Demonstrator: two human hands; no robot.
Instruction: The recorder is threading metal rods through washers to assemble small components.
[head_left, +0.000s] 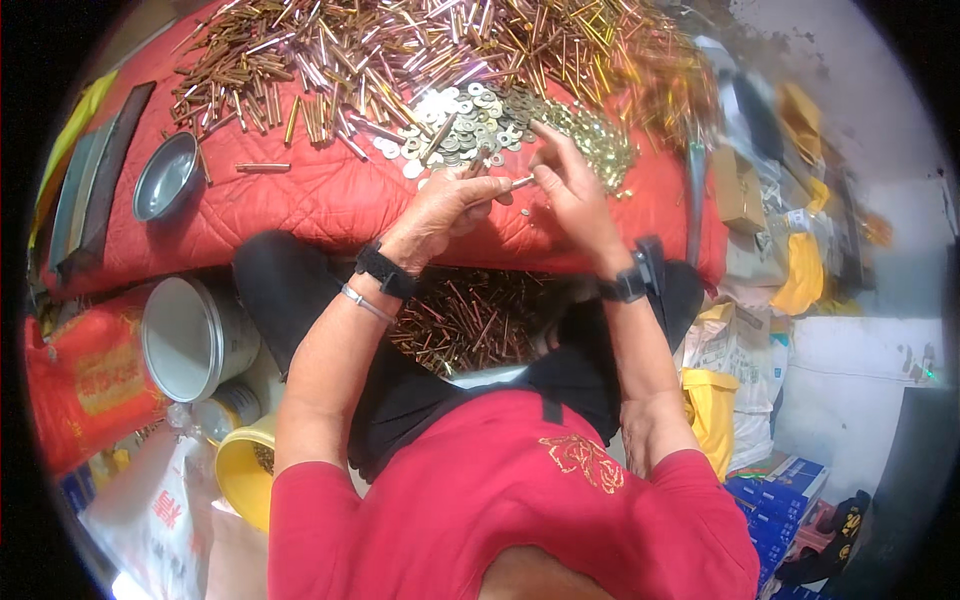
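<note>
Over the near edge of a red quilted cover point(330, 215), my left hand point(445, 210) is closed around slim metal bolts point(521, 183), one pointing right from between thumb and finger. Other bolt ends stick up past its knuckles. My right hand point(575, 195) is beside that bolt's tip, thumb close to it and index finger stretched toward the washers; whether it touches the tip, I cannot tell. Flat silver washers point(465, 125) lie in a heap just beyond both hands. To their right is a pile of small brassy nuts point(600, 145).
A large heap of coppery bolts point(400, 50) covers the far side. A metal bowl point(167, 177) and a single bolt point(263, 167) lie left. More bolts point(465, 325) sit below the edge, between my legs. A lidded bucket point(185, 335) and yellow bucket point(240, 480) stand lower left.
</note>
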